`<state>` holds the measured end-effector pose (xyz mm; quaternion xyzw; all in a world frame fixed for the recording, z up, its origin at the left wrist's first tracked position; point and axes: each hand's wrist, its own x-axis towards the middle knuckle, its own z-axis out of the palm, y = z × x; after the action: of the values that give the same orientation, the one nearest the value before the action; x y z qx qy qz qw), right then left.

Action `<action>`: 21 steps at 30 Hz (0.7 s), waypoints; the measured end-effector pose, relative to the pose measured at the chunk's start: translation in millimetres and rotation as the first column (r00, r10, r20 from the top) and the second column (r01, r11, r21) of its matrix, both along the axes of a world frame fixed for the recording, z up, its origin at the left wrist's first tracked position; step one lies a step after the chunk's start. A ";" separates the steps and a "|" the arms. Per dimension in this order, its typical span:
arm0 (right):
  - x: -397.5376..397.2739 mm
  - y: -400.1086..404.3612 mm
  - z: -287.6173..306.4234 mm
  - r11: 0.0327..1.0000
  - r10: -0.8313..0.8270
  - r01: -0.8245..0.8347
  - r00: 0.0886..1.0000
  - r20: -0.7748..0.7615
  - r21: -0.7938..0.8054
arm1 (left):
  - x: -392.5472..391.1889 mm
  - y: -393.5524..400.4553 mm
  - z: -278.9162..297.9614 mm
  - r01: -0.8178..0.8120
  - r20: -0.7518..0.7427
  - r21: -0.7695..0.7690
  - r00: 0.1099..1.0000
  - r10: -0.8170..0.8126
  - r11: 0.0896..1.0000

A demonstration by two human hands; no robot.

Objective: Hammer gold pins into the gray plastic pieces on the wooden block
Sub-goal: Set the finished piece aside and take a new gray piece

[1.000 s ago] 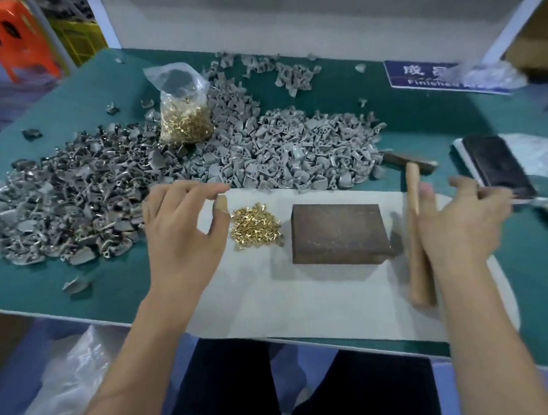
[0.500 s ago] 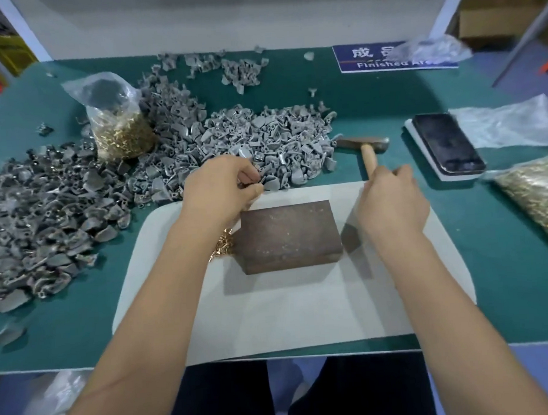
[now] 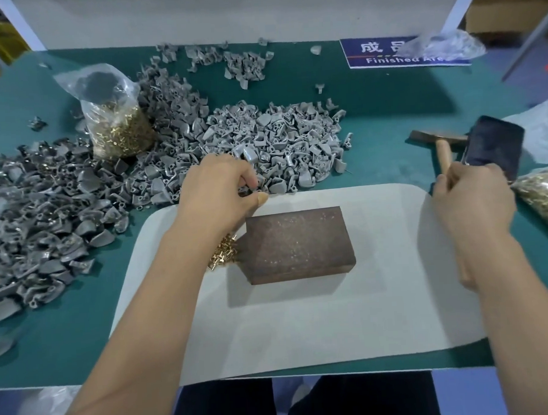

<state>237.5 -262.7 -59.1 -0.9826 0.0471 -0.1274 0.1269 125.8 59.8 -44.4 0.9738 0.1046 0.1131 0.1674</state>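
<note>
The left hand point(image 3: 216, 196) pinches at the near edge of the gray plastic pieces point(image 3: 282, 146) heaped on the desk point(image 3: 372, 107); the right hand point(image 3: 474, 201) grips the hammer point(image 3: 442, 151) handle. The wooden block point(image 3: 296, 242) sits bare on the white mat point(image 3: 336, 324) (loose gold pins point(image 3: 222, 253) touch its left side).
</note>
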 end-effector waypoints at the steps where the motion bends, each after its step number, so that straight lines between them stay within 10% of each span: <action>1: 0.3 -1.8 0.5 1.000 0.003 -0.003 1.000 0.003 -0.005 | -0.3 0.2 0.3 -0.004 -0.004 -0.005 1.000 0.004 1.000; 21: -43.8 45.7 7.3 0.989 0.148 -0.150 0.982 -0.118 -0.012 | -6.6 1.1 -6.9 0.053 0.063 -0.076 0.997 -0.048 0.996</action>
<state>193.7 -217.0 -51.7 -0.9904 -0.0206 -0.0603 0.1227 119.2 61.0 -51.3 0.9650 0.0792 0.1343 0.2109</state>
